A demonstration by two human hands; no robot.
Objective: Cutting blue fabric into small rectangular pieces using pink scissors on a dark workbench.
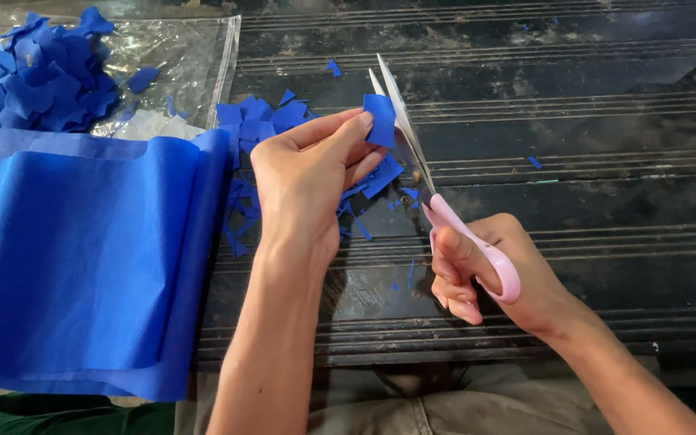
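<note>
A small blue paper piece point(380, 119) is pinched between thumb and fingertips of the left hand point(309, 179) and held against the blades of the pink-handled scissors point(438, 197). The blades are seen slightly parted, tips pointing away from the body, with the piece sitting between them near the middle of their length. The right hand point(485, 278) is closed through the scissor loops, below and to the right of the piece.

Relative to the scissors: a scatter of cut blue paper scraps point(267, 121) lies just left on the dark grooved board point(590, 161); further left a folded sheet of blue tissue paper point(74, 258) is spread; at the far upper left a heap of blue cuttings point(38, 72) rests on a clear plastic bag point(187, 56).

Risk noted: the left fingertips lie very near the blades, so a nick is judged possible if the blades close too far along. The thin piece may also fold or slip between the blades rather than shear cleanly
</note>
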